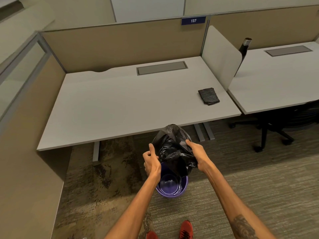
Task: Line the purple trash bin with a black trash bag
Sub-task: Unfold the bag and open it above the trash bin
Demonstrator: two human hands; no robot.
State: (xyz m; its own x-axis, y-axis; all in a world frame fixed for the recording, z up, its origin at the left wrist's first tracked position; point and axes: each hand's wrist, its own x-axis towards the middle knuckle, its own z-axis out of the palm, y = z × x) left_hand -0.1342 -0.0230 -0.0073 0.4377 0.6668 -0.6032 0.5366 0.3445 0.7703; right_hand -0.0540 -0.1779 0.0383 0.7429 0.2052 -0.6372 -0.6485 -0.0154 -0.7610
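Note:
A round purple trash bin (174, 193) stands on the carpet just in front of the desk, with its inside bare at the near side. A crumpled black trash bag (172, 145) hangs over it, puffed up above the rim, and its lower end dips into the bin's far side. My left hand (151, 160) pinches the bag's left edge. My right hand (198, 156) grips its right edge. Both hands are a little above the bin.
A white desk (120, 104) stands ahead with a folded stack of black bags (208, 96) near its right end. A white divider (221, 56) separates a second desk with a dark bottle (244, 47). A black office chair (274, 128) is at the right. My red shoes (185, 229) are below.

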